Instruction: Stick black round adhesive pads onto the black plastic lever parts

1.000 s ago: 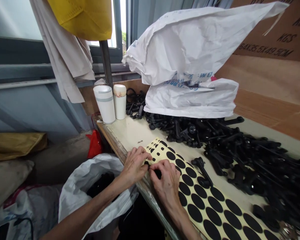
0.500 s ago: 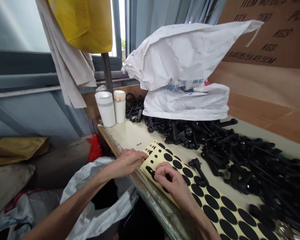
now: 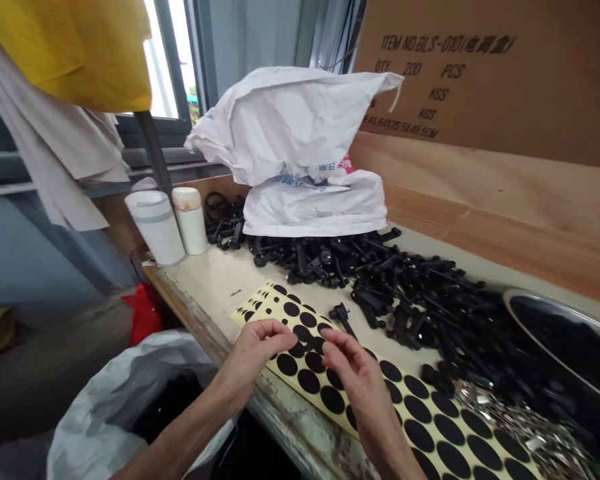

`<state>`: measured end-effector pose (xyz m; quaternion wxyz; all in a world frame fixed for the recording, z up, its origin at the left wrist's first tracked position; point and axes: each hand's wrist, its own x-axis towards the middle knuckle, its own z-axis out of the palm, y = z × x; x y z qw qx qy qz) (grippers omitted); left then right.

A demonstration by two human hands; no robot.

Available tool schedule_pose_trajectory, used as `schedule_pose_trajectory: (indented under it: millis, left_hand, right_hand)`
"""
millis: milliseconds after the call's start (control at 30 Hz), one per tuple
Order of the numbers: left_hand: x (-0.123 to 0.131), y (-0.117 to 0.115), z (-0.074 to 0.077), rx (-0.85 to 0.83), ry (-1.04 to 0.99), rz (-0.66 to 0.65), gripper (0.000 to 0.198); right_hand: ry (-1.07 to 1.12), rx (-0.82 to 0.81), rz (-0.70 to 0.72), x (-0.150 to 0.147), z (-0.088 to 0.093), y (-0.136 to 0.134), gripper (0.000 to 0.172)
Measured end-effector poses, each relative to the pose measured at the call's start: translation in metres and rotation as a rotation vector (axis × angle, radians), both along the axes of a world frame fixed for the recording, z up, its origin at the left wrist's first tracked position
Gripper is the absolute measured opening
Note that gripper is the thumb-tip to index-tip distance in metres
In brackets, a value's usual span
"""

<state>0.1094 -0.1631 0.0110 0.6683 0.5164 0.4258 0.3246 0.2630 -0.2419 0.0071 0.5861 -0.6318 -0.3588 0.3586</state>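
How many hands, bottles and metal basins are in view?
Hands: 2 (left hand, right hand)
Bottles: 2 (white bottle, cream bottle)
Metal basins: 1 (metal basin)
Total: 5

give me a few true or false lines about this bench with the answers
1. The left hand and right hand are both over a sheet of black round stickers. True.
2. The left hand is gripping a steel bowl. False: the bowl sits at the far right, away from both hands.
3. Two white flasks stand upright on the table. True.
4. The black plastic parts are laid out in neat rows. False: they lie in a loose heap on the table.
5. An open white bag stands on the table top. False: it is below the table edge, at the left.
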Motion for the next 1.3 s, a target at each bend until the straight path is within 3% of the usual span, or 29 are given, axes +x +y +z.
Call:
schedule_pose_trajectory:
  millis: [100,233,300,400,467,567,733,833,900,967,1067,1200,1300]
  left_hand:
    - [0.017,-0.009,-0.001,-0.026,-0.031,-0.032,0.015]
    - [0.039,-0.017,0.001,0.023,0.018,-0.110,0.018]
    - [0.051,-0.018,0.001,0.184,0.077,-0.170,0.023]
    - [0.072,-0.015,-0.003,0.652,0.307,-0.189,0.023]
    - [0.089,-0.007,-0.010,0.912,0.472,-0.213,0.042]
    - [0.117,0.013,-0.019,1.002,0.491,-0.361,0.048]
    - [0.137,0.046,-0.011,0.887,0.314,-0.507,0.020]
    - [0.125,0.042,-0.002,0.737,0.153,-0.576,0.020]
    - [0.115,0.028,-0.001,0.458,-0.103,-0.584,0.020]
    - [0.109,0.008,-0.005,0.106,-0.379,-0.503,0.016]
    - [0.107,-0.023,-0.013,-0.216,-0.484,-0.319,0.016]
    - [0.108,-0.044,-0.016,-0.308,-0.400,-0.242,0.027]
    - [0.103,-0.040,-0.016,-0.324,-0.388,-0.181,0.028]
  right_hand:
    - [-0.023,-0.002,0.020,0.008,-0.008,-0.008,0.031]
    - [-0.032,0.012,-0.101,0.022,-0.017,-0.020,0.029]
    - [-0.140,0.079,-0.163,0.030,-0.018,-0.028,0.025]
    - [-0.323,0.232,-0.323,0.045,-0.016,-0.042,0.019]
    - [-0.321,0.302,-0.508,0.056,-0.014,-0.050,0.016]
    - [-0.179,0.273,-0.690,0.073,-0.015,-0.058,0.020]
    - [-0.048,0.106,-0.652,0.092,-0.024,-0.061,0.032]
    - [0.005,0.159,-0.441,0.090,-0.024,-0.055,0.045]
    - [0.051,0.215,-0.241,0.084,-0.021,-0.050,0.062]
    - [0.082,0.233,-0.116,0.075,-0.020,-0.045,0.068]
    - [-0.059,0.196,-0.173,0.063,-0.027,-0.043,0.064]
    - [-0.388,0.189,-0.230,0.057,-0.042,-0.046,0.057]
    - [-0.233,0.214,-0.226,0.064,-0.040,-0.049,0.050]
